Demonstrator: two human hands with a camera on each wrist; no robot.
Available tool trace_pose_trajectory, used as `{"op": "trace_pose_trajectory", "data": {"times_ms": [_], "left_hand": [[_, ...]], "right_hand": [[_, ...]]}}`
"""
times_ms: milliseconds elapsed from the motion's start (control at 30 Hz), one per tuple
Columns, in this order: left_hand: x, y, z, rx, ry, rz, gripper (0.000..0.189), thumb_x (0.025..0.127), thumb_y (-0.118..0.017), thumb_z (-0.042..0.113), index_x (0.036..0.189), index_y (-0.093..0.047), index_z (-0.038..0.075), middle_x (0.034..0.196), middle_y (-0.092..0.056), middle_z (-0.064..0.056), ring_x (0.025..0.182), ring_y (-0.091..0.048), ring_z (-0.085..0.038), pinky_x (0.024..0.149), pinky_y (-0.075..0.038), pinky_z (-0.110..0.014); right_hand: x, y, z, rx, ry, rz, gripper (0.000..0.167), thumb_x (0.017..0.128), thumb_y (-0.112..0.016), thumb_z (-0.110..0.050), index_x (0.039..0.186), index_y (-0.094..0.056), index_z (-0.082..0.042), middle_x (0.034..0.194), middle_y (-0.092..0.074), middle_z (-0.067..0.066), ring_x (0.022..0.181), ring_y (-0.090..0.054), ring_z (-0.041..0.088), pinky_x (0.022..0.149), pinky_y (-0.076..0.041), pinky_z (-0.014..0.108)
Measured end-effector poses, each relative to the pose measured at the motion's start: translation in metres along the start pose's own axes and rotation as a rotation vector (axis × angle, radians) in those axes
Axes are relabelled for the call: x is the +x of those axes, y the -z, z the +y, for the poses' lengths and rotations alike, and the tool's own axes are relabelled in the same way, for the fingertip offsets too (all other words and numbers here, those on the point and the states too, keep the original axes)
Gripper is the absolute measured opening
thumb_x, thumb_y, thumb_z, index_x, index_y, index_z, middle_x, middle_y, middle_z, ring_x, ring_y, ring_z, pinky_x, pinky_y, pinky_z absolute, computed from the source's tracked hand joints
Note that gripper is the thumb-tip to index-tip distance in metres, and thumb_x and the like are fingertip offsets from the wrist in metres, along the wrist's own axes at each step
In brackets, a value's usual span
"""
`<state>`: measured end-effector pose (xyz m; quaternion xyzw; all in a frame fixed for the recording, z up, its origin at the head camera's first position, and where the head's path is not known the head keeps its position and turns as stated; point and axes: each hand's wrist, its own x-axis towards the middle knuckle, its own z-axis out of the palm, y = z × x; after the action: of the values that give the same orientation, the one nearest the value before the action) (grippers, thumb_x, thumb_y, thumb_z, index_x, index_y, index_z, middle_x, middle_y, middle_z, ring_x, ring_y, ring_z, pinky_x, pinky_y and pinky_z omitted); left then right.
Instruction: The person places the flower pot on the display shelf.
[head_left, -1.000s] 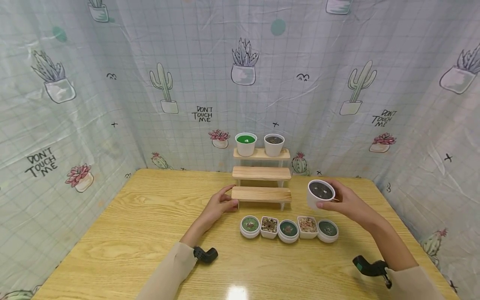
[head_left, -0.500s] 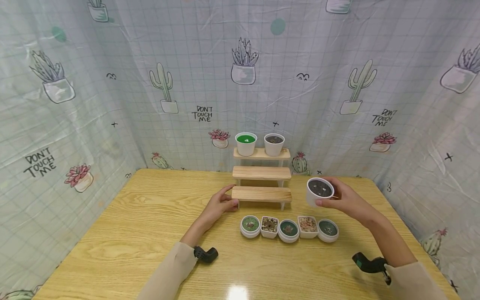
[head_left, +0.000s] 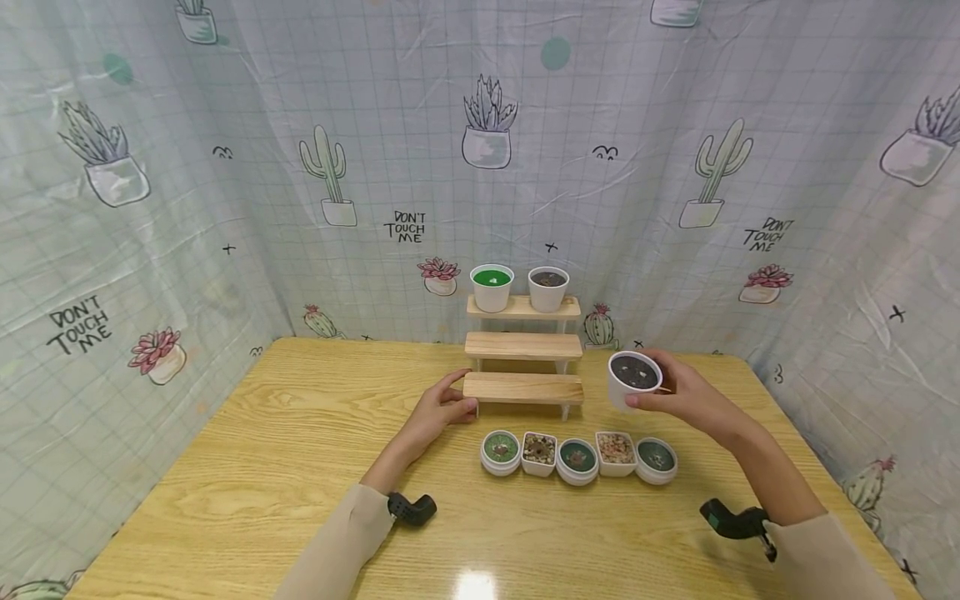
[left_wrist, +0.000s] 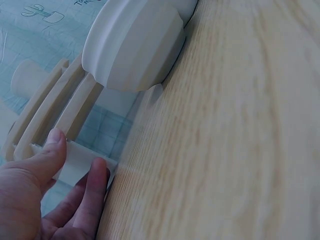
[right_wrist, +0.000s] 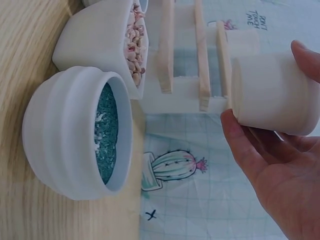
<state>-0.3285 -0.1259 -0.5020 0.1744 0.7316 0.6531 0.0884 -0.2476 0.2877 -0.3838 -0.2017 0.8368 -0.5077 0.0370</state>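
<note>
A white round pot filled with dark grey material (head_left: pixel 634 372) is in my right hand (head_left: pixel 693 407), held above the table right of the wooden stand, thumb in front and fingers behind. The right wrist view shows the white pot's side (right_wrist: pixel 270 92) against the fingers. The three-step stand (head_left: pixel 522 387) has pale wooden treads and white legs. My left hand (head_left: pixel 437 410) grips the left end of its lowest step; in the left wrist view the thumb (left_wrist: pixel 56 142) and fingers hold the white side leg (left_wrist: pixel 80 162).
On the top step stand a green-filled white pot (head_left: pixel 492 290) and a grey-filled one (head_left: pixel 548 292). Several small pots line the table before the stand, including a square pebble pot (head_left: pixel 616 454) and a round dark-green one (head_left: pixel 656 461). A patterned curtain (head_left: pixel 405 125) surrounds the table.
My right hand has moved slightly left and up with the white pot, toward the stand. The left hand stays at the stand's lowest step.
</note>
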Motion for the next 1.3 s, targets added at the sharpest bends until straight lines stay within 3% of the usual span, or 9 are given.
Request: {"op": "trace_pose_trajectory", "data": {"times_ms": [433, 733, 967, 1300], "left_hand": [[0.0, 0.0, 0.0, -0.001, -0.008, 0.0, 0.073, 0.101, -0.068, 0.015, 0.163, -0.03, 0.012, 0.12, -0.064, -0.025, 0.103, -0.074, -0.03, 0.095, -0.064, -0.039], [0.001, -0.001, 0.0, -0.019, 0.008, 0.017, 0.071, 0.101, -0.069, 0.015, 0.162, -0.034, 0.017, 0.118, -0.066, -0.021, 0.098, -0.075, -0.022, 0.092, -0.065, -0.035], [0.0, -0.001, 0.0, 0.005, -0.008, 0.007, 0.073, 0.102, -0.068, 0.016, 0.164, -0.029, 0.011, 0.118, -0.066, -0.022, 0.099, -0.075, -0.024, 0.093, -0.065, -0.036], [-0.001, -0.001, 0.002, 0.014, -0.008, 0.004, 0.073, 0.102, -0.068, 0.016, 0.164, -0.029, 0.012, 0.12, -0.065, -0.025, 0.104, -0.074, -0.031, 0.095, -0.064, -0.039]], "right_hand": [[0.004, 0.002, -0.002, 0.009, 0.006, -0.004, 0.062, 0.097, -0.072, -0.011, 0.146, -0.037, 0.004, 0.136, -0.052, 0.025, 0.108, -0.064, 0.005, 0.086, -0.061, 0.023], [0.01, -0.002, -0.003, 0.018, 0.026, -0.022, 0.061, 0.097, -0.073, -0.01, 0.145, -0.039, 0.004, 0.132, -0.053, 0.022, 0.106, -0.065, 0.008, 0.086, -0.061, 0.023], [0.014, -0.004, -0.006, -0.002, 0.01, -0.018, 0.064, 0.096, -0.074, -0.011, 0.147, -0.038, 0.005, 0.135, -0.053, 0.027, 0.106, -0.064, 0.007, 0.086, -0.06, 0.022], [0.02, -0.004, -0.008, -0.017, 0.002, -0.03, 0.068, 0.096, -0.074, -0.014, 0.15, -0.036, 0.002, 0.138, -0.052, 0.027, 0.108, -0.064, 0.008, 0.085, -0.061, 0.024]]}}
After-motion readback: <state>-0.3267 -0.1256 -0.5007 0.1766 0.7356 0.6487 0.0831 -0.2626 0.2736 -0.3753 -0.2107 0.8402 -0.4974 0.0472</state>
